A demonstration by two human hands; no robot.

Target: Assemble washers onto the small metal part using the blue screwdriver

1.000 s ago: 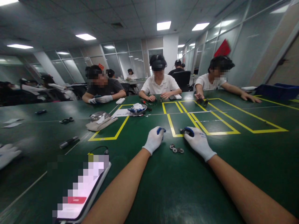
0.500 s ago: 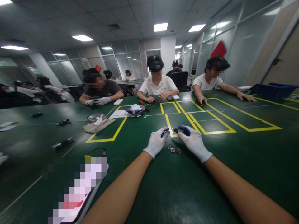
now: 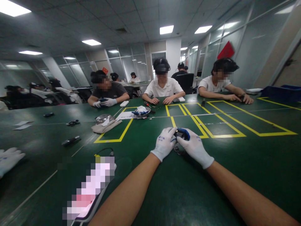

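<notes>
In front of me, above the green table, my two white-gloved hands are together at a small dark cylindrical part (image 3: 181, 135). My right hand (image 3: 196, 146) is closed around it, blue-coated fingers curled over the top. From the other side, the fingers of my left hand (image 3: 163, 142) are closed at the part's left end. How far the left fingertips wrap it is hidden. Just below the hands, small round metal pieces (image 3: 178, 151) lie on the table, partly covered by my right hand.
A blurred-screen phone (image 3: 91, 188) lies left of my left forearm. Farther left are a dark cylinder (image 3: 71, 141) and another person's gloved hand (image 3: 10, 160). Yellow tape (image 3: 227, 136) marks the table (image 3: 150, 185). A metal bowl (image 3: 103, 118) and a cloth (image 3: 107, 127) lie ahead-left. Three people sit opposite.
My hands have come closer together, and the dark part has turned so its side shows. The view has shifted left. The person at the right has drawn both hands together.
</notes>
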